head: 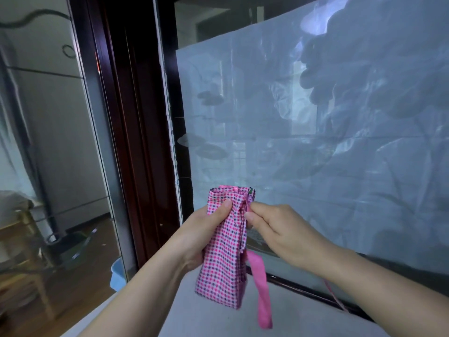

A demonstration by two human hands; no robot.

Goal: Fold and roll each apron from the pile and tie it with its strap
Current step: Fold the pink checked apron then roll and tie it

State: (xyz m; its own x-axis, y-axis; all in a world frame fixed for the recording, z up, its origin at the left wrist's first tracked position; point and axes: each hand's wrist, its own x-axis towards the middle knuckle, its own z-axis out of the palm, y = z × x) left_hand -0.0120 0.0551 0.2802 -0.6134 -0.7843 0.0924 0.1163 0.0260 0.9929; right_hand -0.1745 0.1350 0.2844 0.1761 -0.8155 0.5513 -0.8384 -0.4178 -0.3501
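Left hand (206, 229) grips the folded apron (224, 249); right hand (274, 229) pinches its top edge, pink strap (261, 288) dangling below, apparently not yet tied.

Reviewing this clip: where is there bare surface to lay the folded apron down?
The pale surface below the apron is bare between the forearms, bordered behind by the dark window frame; it is widest left of the hanging pink strap. Mid-air is crowded: the left hand grips the apron, and the right hand pinches it near the top.
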